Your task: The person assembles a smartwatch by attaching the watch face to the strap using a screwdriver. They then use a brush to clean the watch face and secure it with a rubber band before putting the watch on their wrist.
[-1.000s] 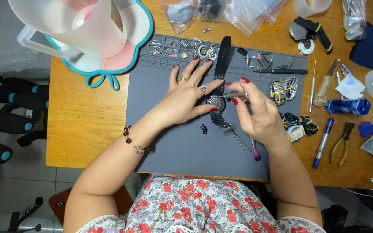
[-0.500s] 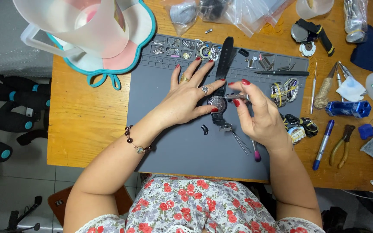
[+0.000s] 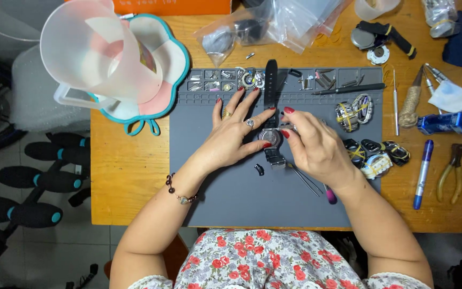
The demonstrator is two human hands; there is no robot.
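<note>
Almost nothing has moved since the earlier frames: both hands stay at the same place on the grey mat (image 3: 225, 198), and only the view has shifted a little. Left hand (image 3: 232, 136) lies flat beside the wristwatch (image 3: 269, 138), its fingers spread apart, and the thumb presses on the round watch case. Right hand (image 3: 316, 150) is curled over the right side of the watch; its fingers are closed together on something small at the case edge, probably a thin tool, but the hand hides it and I cannot tell for sure. One black strap (image 3: 270, 83) goes up from the watch to the small tray sections at the top of the mat. Below the right hand, tweezers (image 3: 303, 179) and a tool with a pink handle (image 3: 330, 196) are partly covered by the wrist. A small dark part (image 3: 259, 169) lies just beside the watch. At the left, a clear plastic jug (image 3: 102, 59) is cut off by the frame edge.
</note>
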